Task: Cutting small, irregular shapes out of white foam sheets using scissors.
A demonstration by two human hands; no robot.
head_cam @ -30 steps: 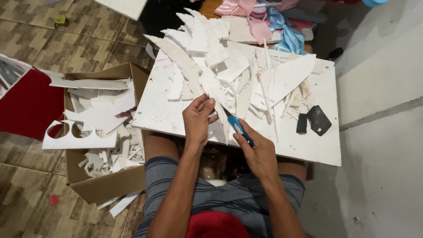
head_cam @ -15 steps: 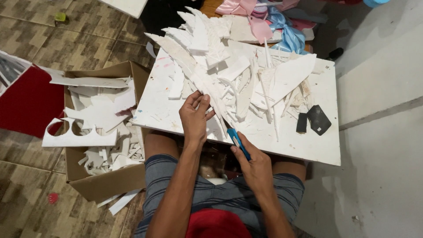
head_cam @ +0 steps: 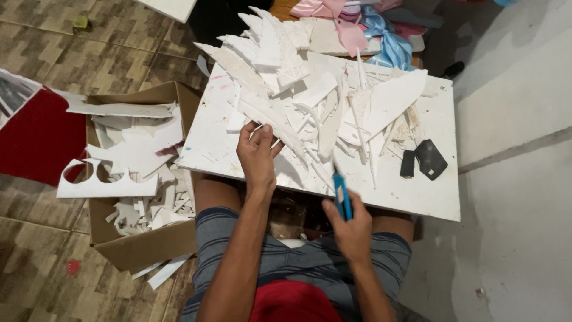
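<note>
So the left hand (head_cam: 257, 156) pinches a white foam strip (head_cam: 271, 122) on the white board (head_cam: 417, 197); the right hand (head_cam: 353, 229) grips a blue utility knife (head_cam: 342, 195) at the board's near edge.

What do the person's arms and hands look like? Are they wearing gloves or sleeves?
No gloves and no sleeves show. Both arms are bare down to the hands. The left hand and the right hand have no rings, watch or bands that I can see. Below the arms are grey striped shorts and something red.

An open brown cardboard box (head_cam: 143, 247) of white scraps stands on the floor.
</note>
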